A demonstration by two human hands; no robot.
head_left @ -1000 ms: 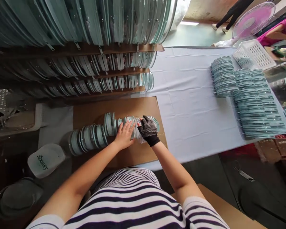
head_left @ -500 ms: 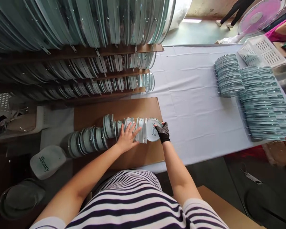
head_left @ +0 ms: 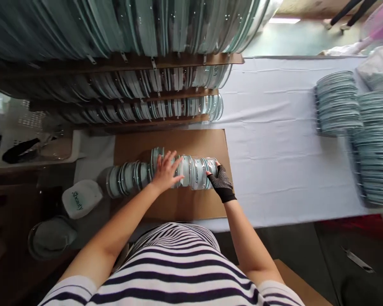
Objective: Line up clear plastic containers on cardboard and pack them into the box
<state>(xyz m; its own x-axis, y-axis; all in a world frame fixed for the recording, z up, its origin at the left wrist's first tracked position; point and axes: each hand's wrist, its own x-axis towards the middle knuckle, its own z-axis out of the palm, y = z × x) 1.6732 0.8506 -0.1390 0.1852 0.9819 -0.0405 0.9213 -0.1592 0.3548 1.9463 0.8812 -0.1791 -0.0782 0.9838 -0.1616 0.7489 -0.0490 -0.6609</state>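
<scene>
Along the cardboard (head_left: 185, 204), clear round bags (head_left: 185, 171), pale green-rimmed, some dark-lettered, stand in a row. Left hand (head_left: 166, 174), fingers spread, touches the middle; gloved right hand (head_left: 222, 180) half-closed round the end bag (head_left: 211, 165).

Navy-white striped shirt (head_left: 175, 272), black dotted glove (head_left: 222, 182), pale green packs (head_left: 198, 174), brown cardboard (head_left: 181, 208), apparently pink fan (head_left: 381, 25)

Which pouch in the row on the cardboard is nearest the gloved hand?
The end pouch, at the row's right end: the gloved right hand is on it, while the other pouches sit farther left.
</scene>
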